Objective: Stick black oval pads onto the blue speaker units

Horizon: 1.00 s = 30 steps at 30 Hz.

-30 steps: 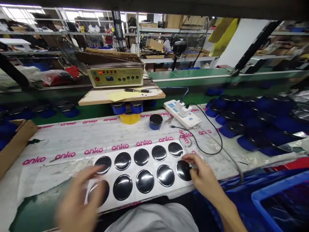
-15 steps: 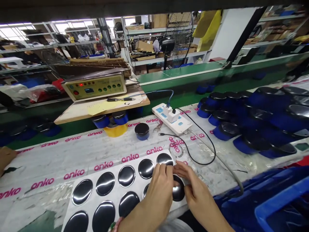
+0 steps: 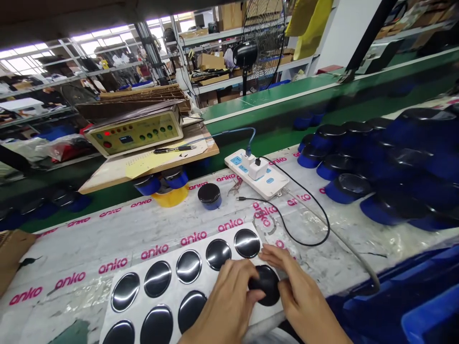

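Note:
A white sheet bearing rows of glossy black round stickers lies at the front of the bench. My left hand is curled over its right part, thumb and index finger closed on the left edge of a black round sticker. On the other side of that sticker is my right hand. Its fingers stretch over the sheet's right edge and its thumb is close to the sticker's right side. Another black sticker shows uncovered just above both hands. My left hand hides some stickers in the lower row.
Behind the sheet stands a small blue jar with a black lid. A white power strip with plugs and a black cable lies to its right. Many blue black-topped containers crowd the right, above a blue crate.
My left hand has drawn down and slightly back, uncovering the upper-right sticker. Its thumb now shows at the edge of the sticker below. The camera view has tilted slightly.

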Available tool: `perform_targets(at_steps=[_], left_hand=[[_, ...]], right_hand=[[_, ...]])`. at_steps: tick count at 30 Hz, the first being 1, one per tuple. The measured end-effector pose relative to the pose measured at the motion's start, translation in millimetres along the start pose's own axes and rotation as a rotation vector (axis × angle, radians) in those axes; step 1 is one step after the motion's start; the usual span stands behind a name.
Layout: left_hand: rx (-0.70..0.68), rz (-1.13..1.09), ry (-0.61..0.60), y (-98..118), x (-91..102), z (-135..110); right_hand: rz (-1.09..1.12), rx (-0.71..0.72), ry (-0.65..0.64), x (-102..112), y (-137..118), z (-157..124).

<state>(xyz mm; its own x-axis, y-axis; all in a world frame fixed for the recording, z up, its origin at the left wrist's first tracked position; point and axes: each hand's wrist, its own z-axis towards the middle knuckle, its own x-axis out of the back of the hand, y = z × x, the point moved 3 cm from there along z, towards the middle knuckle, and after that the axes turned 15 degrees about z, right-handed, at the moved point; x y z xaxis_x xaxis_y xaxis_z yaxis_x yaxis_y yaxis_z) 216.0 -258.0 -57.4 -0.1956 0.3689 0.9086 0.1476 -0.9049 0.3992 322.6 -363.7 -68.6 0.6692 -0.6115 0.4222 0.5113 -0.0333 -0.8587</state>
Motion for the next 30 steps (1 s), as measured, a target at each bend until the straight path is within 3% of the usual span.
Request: perform_targets(at_steps=[3, 10, 13, 16, 18, 20, 22, 26, 30], left_hand=[[0.071, 0.076, -0.025, -0.2, 3.1, 5.7], [0.026, 0.05, 0.061, 4.5, 1.0, 9.8], [-0.045, -0.069, 0.048, 4.8, 3.3, 0.9], [-0.12, -0.358, 0.119, 2.1, 19.2, -12.9], [0.001, -0.566, 0.201, -7.4, 36.1, -16.2], [0.205, -0.622, 0.238, -19.9, 50.7, -9.1], [0.284, -0.499, 0.167, -28.2, 57.8, 9.9], [-0.007, -0.038, -0.133, -29.3, 43.9, 57.7], [-0.132, 0.214, -0.187, -29.2, 30.2, 82.0]], right_hand=[[0.006, -0.014, -0.001, 0.2, -1.2, 0.7], [0.073, -0.077, -0.006, -0.2, -2.3, -0.4], [0.09, -0.111, -0.012, 0.7, -0.6, -1.2], [0.093, -0.129, -0.02, 1.6, -0.3, -0.1], [0.092, -0.123, -0.014, 1.7, -1.9, 2.0], [0.082, -0.104, 0.007, 1.4, -4.6, 4.9], [0.054, -0.067, 0.039, 0.8, -7.7, 7.9], [0.013, -0.027, 0.08, -0.7, -10.0, 10.5], [0.01, -0.001, 0.091, -3.4, -9.0, 6.3]])
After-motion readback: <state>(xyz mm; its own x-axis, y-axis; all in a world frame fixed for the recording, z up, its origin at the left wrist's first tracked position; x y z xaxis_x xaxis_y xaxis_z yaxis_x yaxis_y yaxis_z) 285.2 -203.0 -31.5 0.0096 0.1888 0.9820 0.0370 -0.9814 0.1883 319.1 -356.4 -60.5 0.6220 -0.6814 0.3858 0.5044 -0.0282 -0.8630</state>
